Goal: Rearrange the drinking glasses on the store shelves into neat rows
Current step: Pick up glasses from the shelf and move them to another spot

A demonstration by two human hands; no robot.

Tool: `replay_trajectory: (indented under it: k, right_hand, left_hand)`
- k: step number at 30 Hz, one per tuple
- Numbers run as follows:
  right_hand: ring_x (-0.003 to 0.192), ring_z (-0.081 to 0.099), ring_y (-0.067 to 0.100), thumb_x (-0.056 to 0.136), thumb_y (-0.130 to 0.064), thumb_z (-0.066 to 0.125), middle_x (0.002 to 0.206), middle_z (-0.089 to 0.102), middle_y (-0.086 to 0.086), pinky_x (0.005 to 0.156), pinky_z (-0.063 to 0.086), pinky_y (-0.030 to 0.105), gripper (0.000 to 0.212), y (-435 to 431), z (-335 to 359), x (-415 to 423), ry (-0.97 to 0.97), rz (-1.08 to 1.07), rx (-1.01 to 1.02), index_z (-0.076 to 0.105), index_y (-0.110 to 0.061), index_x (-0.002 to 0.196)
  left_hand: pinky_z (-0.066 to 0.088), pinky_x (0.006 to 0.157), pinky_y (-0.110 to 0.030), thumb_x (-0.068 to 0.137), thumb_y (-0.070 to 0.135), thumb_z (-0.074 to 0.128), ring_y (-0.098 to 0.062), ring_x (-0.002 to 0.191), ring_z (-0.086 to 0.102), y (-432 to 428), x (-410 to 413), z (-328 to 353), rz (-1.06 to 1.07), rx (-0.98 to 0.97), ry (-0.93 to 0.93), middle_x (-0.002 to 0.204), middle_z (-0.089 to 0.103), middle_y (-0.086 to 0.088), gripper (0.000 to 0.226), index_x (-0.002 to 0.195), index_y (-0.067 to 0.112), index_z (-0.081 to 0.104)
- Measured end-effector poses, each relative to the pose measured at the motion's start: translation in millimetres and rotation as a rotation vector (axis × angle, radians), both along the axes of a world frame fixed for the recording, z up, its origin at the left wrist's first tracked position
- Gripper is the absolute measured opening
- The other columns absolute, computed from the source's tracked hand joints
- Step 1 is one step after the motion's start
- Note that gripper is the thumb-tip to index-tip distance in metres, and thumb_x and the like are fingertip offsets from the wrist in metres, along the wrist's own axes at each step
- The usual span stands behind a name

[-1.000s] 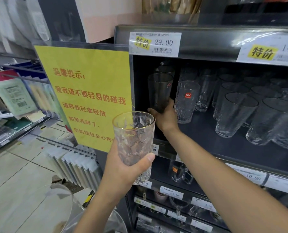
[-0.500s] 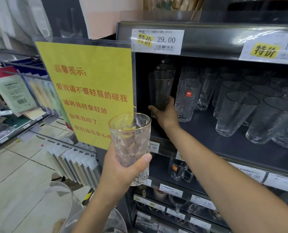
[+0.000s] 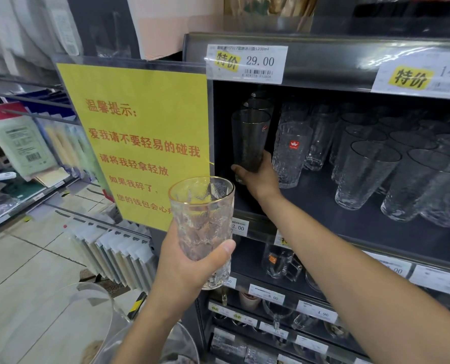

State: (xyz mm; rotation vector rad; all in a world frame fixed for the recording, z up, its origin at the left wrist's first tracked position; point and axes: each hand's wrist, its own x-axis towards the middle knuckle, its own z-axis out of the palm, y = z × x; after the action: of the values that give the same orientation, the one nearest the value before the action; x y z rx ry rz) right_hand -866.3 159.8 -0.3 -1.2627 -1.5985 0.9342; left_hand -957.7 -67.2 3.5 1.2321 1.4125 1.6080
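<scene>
Dark store shelf [image 3: 321, 195], far-left slot: right hand [image 3: 258, 177] grips grey tumbler [image 3: 248, 137] near its base, left hand [image 3: 189, 264] holds gold-rimmed textured glass [image 3: 201, 219] out front, lower down; I'd seat tumbler gently, straight in line, clear of red-labelled glass [image 3: 292, 153] just beside.

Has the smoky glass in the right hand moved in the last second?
No. The smoky glass stays just left of the red-sticker glass, at the same height against it, with the right hand gripping its base.
</scene>
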Motion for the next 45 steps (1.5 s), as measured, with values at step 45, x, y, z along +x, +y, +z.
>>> replay_trajectory:
  k: [45]
  right_hand:
    - [0.114,0.057,0.008,0.089,-0.055,0.061,0.124,0.062,-0.01,0.1,0.046,0.029,0.051,-113.5,10.3,497.4,-0.609,-0.047,0.028,0.059,-0.025,0.13]
  left_hand:
    - [0.053,0.077,-0.017,0.06,0.043,0.075,-0.012,0.096,0.07,33.2,323.6,-5.6,-0.294,0.07,-0.018,0.103,0.073,0.002,0.068,0.119,0.011,0.058]
